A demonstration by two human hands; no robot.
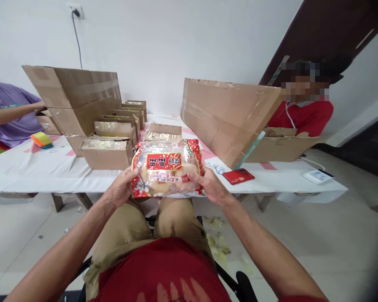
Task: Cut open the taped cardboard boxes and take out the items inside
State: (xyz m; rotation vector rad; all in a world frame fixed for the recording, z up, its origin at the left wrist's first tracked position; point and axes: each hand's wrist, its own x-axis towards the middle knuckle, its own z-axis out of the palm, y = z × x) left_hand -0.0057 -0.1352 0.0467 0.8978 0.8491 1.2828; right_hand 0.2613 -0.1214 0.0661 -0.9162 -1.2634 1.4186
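Note:
I hold a red and clear snack bag [166, 168] of rice crackers flat in front of me, just above the table's near edge. My left hand [121, 187] grips its left end and my right hand [208, 185] grips its right end. Right behind the bag stand small open cardboard boxes [107, 153] with shiny packets inside, lined up in rows towards the wall.
A white-covered table [34, 170] carries a large open carton [72, 98] at the left and another [229, 115] at the right. A red phone [238, 176] and a white device [317, 176] lie to the right. One person sits at the left, another behind the right carton.

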